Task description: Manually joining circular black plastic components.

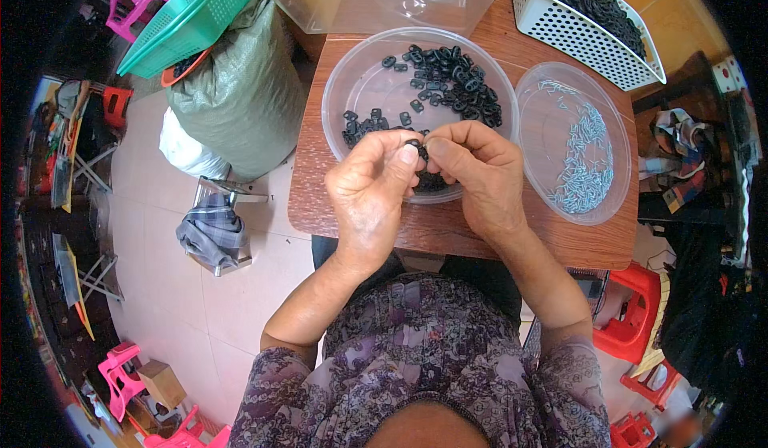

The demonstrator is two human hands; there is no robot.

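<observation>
Above a round clear plastic tub, my two hands meet with their fingertips together. A small black plastic part is pinched between the thumb and fingers of my left hand. My right hand is closed in a pinch against the same spot; whatever sits between its fingertips is hidden. Many loose black plastic parts, small and rounded with holes, lie in the tub. To the right, a shallow clear dish holds a spread of small bluish-silver pins or screws.
The brown wooden table carries a white perforated basket full of black pieces and a clear bin at the back. A stuffed sack, a green basket and a small stool stand left. Red stools are at right.
</observation>
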